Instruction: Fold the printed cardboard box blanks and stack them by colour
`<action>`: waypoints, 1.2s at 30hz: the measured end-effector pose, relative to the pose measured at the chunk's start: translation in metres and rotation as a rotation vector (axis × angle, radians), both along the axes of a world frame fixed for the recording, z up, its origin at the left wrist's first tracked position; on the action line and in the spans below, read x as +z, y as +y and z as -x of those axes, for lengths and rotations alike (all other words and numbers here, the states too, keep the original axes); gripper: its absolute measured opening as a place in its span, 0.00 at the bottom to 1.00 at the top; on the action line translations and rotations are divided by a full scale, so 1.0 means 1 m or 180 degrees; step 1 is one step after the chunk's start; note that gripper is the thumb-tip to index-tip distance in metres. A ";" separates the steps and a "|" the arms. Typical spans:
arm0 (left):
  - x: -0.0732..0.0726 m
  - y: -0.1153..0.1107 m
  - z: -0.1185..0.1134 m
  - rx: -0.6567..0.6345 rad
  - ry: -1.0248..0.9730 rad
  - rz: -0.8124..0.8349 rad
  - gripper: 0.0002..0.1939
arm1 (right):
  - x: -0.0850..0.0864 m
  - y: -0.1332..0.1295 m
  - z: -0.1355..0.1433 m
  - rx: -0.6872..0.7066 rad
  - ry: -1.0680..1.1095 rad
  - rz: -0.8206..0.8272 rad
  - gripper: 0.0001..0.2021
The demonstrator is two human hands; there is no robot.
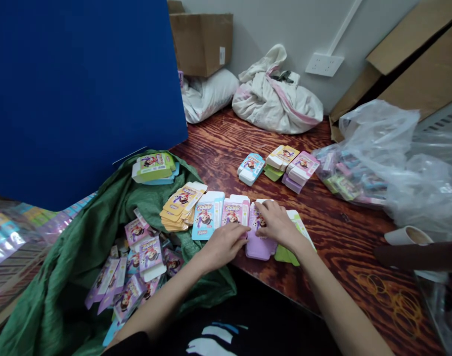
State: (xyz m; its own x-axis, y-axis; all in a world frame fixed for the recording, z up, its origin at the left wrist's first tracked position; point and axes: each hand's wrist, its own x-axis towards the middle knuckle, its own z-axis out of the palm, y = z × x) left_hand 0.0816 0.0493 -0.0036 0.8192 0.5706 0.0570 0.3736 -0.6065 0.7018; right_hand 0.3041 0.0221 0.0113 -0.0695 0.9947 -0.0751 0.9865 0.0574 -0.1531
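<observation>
A row of flat printed card boxes lies along the table's front edge. My right hand [277, 222] bends over the stack of purple boxes [258, 247], its fingers on the upper face and thumb side hidden in part. Against the left edge of that same stack press the curled fingers of my left hand [226, 243], which covers the lower part of the pink stack [236, 207]. To the left lie a blue stack [208, 215] and a fanned yellow stack [183, 205]. Green boxes [288, 254] stick out under my right wrist.
Behind the row sit small blue [251, 168], yellow [282, 157] and pink [303, 167] stacks. A green sack [59, 291] with loose boxes is at left. At right are a clear plastic bag [378, 133], a paper cup [407, 236] and rubber bands [406, 306].
</observation>
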 end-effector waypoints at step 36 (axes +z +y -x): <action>-0.002 -0.030 -0.008 -0.0330 -0.1741 0.4445 0.34 | 0.013 -0.087 0.054 -0.1652 0.4981 -0.0365 0.20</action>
